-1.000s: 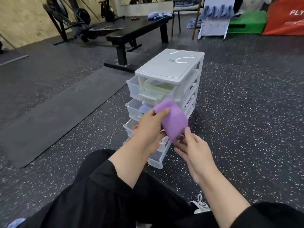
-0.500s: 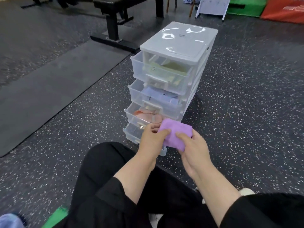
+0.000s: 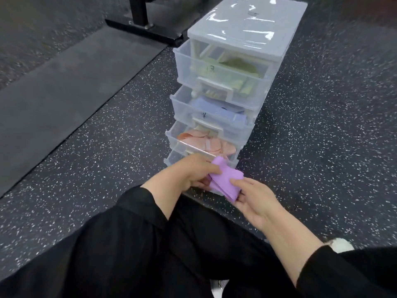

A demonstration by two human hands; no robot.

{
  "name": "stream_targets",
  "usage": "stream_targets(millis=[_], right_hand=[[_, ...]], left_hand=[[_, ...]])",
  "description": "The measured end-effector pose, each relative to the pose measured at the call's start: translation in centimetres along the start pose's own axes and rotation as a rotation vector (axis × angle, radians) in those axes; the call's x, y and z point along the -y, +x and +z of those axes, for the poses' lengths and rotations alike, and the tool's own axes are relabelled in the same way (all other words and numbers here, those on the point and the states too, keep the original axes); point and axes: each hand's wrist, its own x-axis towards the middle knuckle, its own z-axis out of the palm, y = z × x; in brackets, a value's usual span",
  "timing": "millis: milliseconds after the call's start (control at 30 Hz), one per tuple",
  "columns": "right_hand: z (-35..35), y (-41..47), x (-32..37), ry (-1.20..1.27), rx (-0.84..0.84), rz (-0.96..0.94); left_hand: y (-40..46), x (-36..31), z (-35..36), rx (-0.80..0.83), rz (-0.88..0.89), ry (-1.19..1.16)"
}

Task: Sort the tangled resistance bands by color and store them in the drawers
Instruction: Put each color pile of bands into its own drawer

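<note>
- Purple band (image 3: 225, 182), folded, is being pinched from both sides: the left hand (image 3: 193, 173) is gripping its near-left edge, the right hand (image 3: 250, 198) is holding its lower right corner
- Compared with a second ago, both hands are sitting lower, just in front of the bottom drawer (image 3: 171, 157) of the drawer unit (image 3: 247, 29)
- Drawers beyond the hands are already holding green, blue and peach bands, so the purple one is probably heading for the bottom drawer

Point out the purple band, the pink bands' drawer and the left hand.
purple band (image 3: 225, 181): head view, middle of the folded strip.
pink bands' drawer (image 3: 171, 136): head view, clear left front wall.
left hand (image 3: 191, 173): head view, back of the hand.
</note>
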Motion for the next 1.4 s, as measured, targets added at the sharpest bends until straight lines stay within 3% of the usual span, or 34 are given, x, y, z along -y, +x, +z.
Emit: stream_targets(millis=[133, 333, 533, 633, 933, 1400], right_hand=[[2.3, 2.1, -2.2, 0.041, -0.088, 0.114], [3.9, 5.1, -3.6, 0.094, -0.136, 0.176], [4.2, 7.6, -3.3, -0.044, -0.188, 0.150], [4.7, 8.3, -3.5, -0.165, -0.233, 0.133], [5.4, 11.2, -3.7, -0.123, -0.298, 0.170], [5.4, 12.3, -4.6, 0.002, -0.248, 0.150]], left_hand=[[1.6, 1.5, -1.5, -0.053, -0.104, 0.266], [4.8, 3.1, -2.7, -0.047, -0.313, 0.170], [7.1, 3.3, -2.8, -0.070, -0.420, 0.035], [8.4, 3.7, -2.9, -0.116, -0.426, -0.011], [11.7, 4.8, -2.3, -0.286, -0.419, -0.178], [11.4, 3.8, -2.4, -0.299, -0.320, -0.315]])
